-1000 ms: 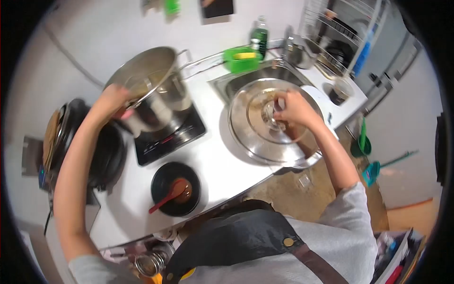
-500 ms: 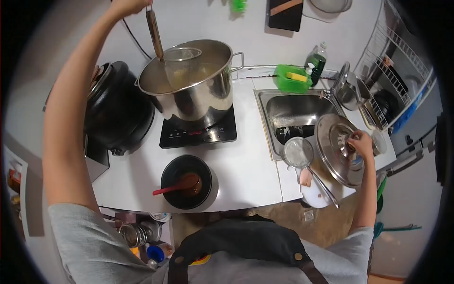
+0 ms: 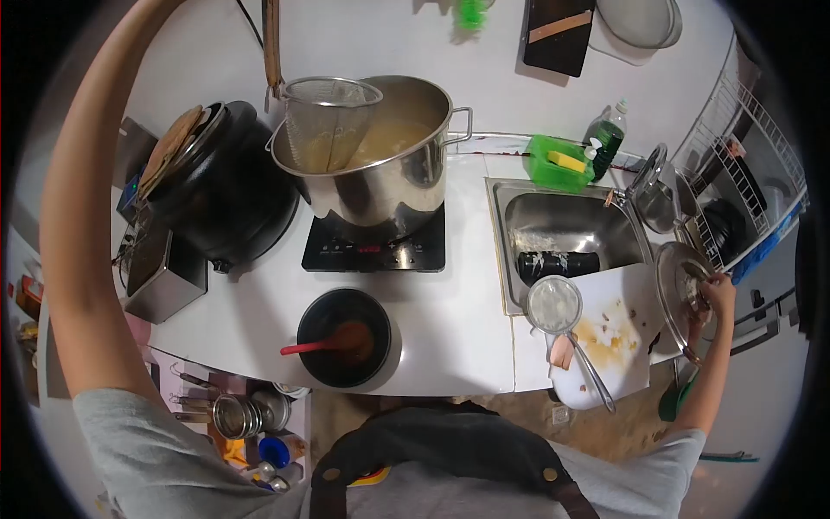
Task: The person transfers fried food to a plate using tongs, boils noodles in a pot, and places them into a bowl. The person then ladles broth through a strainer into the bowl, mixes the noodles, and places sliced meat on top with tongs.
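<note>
A deep mesh strainer [image 3: 324, 121] hangs inside the tall steel pot [image 3: 373, 195], its wooden handle running up out of view. My left arm reaches past the top edge, so that hand cannot be seen. Cloudy yellowish liquid [image 3: 398, 138] fills part of the pot, which sits on a black induction cooker [image 3: 376, 246]. At the right, my right hand [image 3: 717, 296] grips a steel pot lid [image 3: 672, 281] by its knob, the lid tilted nearly on edge. Beside it lies a stained white cutting board [image 3: 635, 298] with a small round sieve [image 3: 554, 304] on it.
A black bowl [image 3: 309, 368] with a red ladle [image 3: 324, 344] stands in front of the cooker. A large black cooking vessel [image 3: 229, 186] is at the left. The sink [image 3: 575, 216] holds a black cylinder. Behind it are a green sponge holder [image 3: 558, 173] and a dish rack [image 3: 748, 147].
My right hand has moved the lid rightward, uncovering the cutting board. The strainer sits higher in the pot, and my left hand has passed out of view at the top.
</note>
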The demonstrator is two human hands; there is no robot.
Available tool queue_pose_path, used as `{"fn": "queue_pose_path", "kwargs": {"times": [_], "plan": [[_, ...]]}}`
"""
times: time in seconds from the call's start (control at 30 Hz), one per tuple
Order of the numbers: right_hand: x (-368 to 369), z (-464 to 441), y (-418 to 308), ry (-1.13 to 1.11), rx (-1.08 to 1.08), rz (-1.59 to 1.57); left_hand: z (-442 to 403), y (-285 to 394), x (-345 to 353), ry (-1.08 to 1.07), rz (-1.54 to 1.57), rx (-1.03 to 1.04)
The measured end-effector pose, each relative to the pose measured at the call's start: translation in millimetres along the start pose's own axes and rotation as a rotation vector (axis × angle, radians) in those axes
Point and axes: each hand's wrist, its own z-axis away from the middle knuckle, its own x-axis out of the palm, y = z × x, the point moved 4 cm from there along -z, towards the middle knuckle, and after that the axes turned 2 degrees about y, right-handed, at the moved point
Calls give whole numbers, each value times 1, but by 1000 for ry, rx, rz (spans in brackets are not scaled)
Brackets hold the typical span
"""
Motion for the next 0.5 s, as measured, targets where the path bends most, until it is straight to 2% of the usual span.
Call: {"fn": "queue_pose_path", "kwargs": {"times": [0.17, 0.27, 0.4, 0.5], "plan": [[30, -11, 50, 9, 92, -33, 95, 43, -23, 229, -21, 97], [40, -15, 67, 59, 59, 35, 157, 89, -31, 376, -41, 45], [46, -22, 74, 40, 47, 46, 219, 107, -24, 400, -32, -68], [47, -21, 72, 83, 35, -14, 252, 115, -9, 421, 30, -51]]}}
